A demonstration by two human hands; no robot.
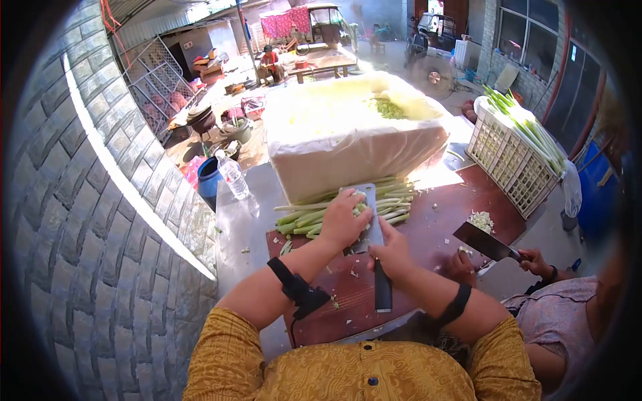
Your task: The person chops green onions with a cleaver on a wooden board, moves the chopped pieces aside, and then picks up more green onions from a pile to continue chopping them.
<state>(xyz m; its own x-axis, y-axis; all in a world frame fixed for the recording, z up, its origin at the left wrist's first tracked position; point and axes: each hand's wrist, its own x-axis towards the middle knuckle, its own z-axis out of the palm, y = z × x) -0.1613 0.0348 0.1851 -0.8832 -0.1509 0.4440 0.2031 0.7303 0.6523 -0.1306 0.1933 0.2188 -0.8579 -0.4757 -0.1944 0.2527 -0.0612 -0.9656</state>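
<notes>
My right hand (393,254) is closed round a cleaver (382,284) where its black handle meets the broad grey blade, which points away from me. My left hand (343,219) is curled over the blade's left side, its fingers cupped on small chopped scallion pieces (365,234). How much it covers is hidden under the palm. Just beyond and to the left, a pile of long scallion stalks (301,219) lies on the reddish-brown board (428,214), against a large white box.
The large white box (348,160), lined with plastic, holds chopped greens. On the right stands a crate (508,157) of scallions. Beside me a co-worker's hand (535,262) holds another cleaver (483,240) near a chopped heap (481,221). A plastic bottle (232,175) stands left; a brick wall (114,220) runs alongside.
</notes>
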